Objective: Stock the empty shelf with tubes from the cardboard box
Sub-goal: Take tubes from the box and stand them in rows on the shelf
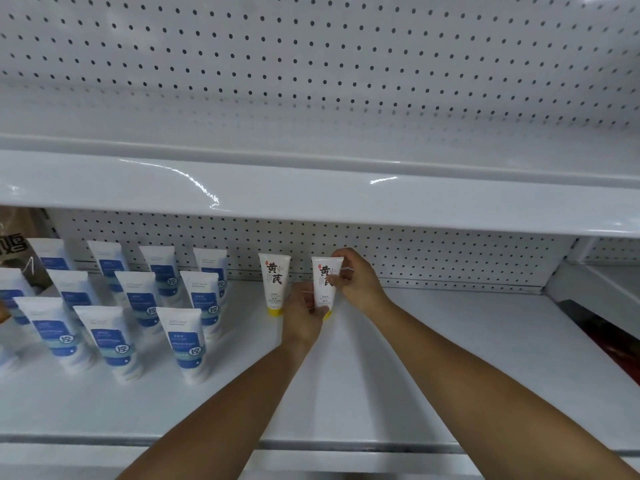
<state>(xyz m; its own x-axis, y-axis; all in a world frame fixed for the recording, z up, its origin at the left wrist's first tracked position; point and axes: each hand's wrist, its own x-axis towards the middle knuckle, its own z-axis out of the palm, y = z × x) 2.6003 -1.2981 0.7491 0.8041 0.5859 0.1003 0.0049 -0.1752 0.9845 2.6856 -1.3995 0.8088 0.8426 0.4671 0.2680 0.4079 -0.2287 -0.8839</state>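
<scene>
Two white tubes with yellow caps and black characters stand cap-down at the back of the white shelf point(433, 358). The left tube point(274, 284) stands free. Both hands hold the right tube point(325, 282): my left hand point(303, 318) grips its lower part near the cap, and my right hand point(353, 277) pinches its upper right edge. The cardboard box is out of view.
Several white-and-blue tubes point(185, 341) stand in rows on the left half of the shelf. A brown bag point(17, 244) sits at the far left. An upper shelf point(311, 195) overhangs close above. The pegboard back wall point(433, 258) is right behind the tubes.
</scene>
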